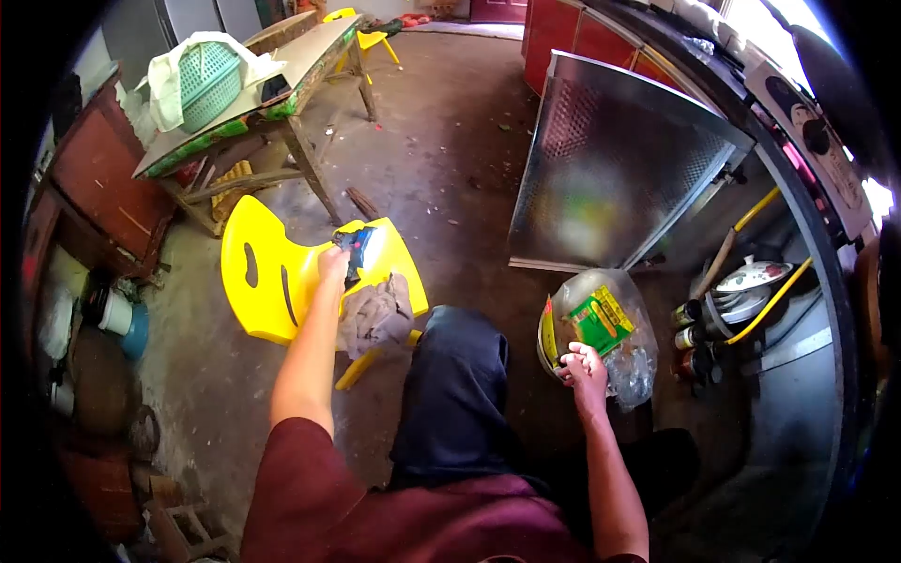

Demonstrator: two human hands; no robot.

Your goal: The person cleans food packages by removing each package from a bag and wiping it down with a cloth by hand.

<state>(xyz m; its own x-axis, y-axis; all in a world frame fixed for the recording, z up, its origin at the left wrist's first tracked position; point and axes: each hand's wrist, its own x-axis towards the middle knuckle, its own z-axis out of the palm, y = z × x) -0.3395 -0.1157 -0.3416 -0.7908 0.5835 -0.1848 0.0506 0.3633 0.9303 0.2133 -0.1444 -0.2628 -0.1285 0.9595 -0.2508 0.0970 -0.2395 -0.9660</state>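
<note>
A: What is the left hand (332,263) on?
B: A dark blue item (358,249), one of them, at the seat of a yellow plastic chair (253,291). The fingers are closed on it, though they partly hide it, so I can't tell what it is.
A: Anything beside it?
B: One crumpled grey cloth (377,314), lying at the near edge of the seat.
A: And the right hand (586,371)?
B: Over the near side of a bin (542,345), fingers curled. I can't tell whether they pinch anything.
A: What does the bin hold?
B: It has a clear plastic liner (615,281). In it are one green-and-yellow packet (591,326) and a narrow yellow strip (549,328) along the left side; crumpled clear plastic (631,377) bunches at the near right.
A: Other containers?
B: Beyond the open metal door (610,169), the cupboard has three small jars (689,336) near its opening and one floral lid (755,274) over stacked ware.
A: And on the left?
B: One green basket (208,80), partly wrapped in pale fabric (165,91), on a wooden table (314,58). Past that stands a second yellow chair (372,39).
</note>
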